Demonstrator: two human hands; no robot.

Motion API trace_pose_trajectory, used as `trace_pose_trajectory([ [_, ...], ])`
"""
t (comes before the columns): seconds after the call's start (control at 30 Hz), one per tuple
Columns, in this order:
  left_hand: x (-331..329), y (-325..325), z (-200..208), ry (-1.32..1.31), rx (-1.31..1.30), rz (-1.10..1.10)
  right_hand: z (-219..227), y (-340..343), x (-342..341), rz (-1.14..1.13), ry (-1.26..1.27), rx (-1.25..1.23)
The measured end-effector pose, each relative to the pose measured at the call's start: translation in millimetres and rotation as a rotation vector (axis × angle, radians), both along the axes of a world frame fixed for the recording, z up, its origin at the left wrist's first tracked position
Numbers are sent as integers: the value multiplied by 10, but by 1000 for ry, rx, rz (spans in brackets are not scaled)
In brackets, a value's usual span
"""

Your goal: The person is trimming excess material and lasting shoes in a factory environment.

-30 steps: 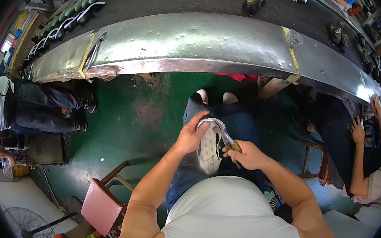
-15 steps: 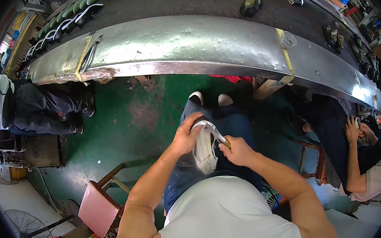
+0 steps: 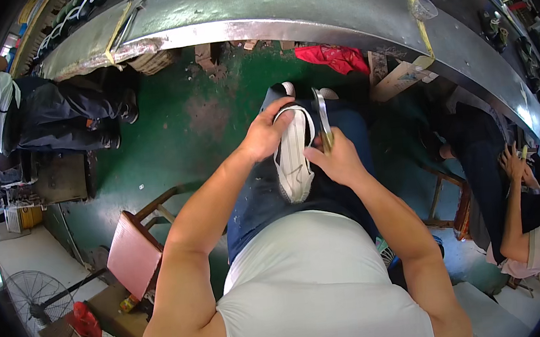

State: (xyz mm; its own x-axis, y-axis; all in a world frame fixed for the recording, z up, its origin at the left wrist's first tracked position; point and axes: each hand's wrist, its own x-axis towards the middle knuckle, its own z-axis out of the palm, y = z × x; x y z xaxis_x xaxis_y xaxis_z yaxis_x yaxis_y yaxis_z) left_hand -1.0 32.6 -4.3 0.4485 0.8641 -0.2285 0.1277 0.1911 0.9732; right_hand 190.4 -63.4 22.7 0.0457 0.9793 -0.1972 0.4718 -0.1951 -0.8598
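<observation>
Seen from the head, the left hand (image 3: 265, 133) grips the toe of a white shoe (image 3: 293, 160) lying sole-up on the person's lap. The right hand (image 3: 337, 160) is closed around a metal tool (image 3: 322, 115) beside it.

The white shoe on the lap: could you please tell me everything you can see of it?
The white shoe lies sole-up on the person's lap, over blue trousers, its length running away from the body. The pale sole looks like rubber, with faint ribbing and a darker rim. The left hand grips its far end from the left; the right hand rests against its right edge, holding a slim metal tool upright beside it. Its upper is hidden.
</observation>
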Motion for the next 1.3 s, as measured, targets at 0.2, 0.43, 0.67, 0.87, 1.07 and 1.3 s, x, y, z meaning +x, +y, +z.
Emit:
trace_pose_trajectory([
  [0.2,-60,22,33,-40,-106,-4,-676,-138,-111,-11,124,-79],
  [0.43,-81,-3,92,20,7,-83,-548,-370,-19,74,440,-290],
  [0.67,-293,-382,827,-151,448,-16,138,-195,530,-20,338,-66],
  [0.87,-372,-354,1196,41,1035,-145,1027,951,1252,-149,-824,944],
  [1.07,-265,-352,1166,37,1334,-91,514,649,531,-142,523,-126],
  [1.3,-272,-660,785,272,1440,-468,-50,616,123,216,1342,-436],
])
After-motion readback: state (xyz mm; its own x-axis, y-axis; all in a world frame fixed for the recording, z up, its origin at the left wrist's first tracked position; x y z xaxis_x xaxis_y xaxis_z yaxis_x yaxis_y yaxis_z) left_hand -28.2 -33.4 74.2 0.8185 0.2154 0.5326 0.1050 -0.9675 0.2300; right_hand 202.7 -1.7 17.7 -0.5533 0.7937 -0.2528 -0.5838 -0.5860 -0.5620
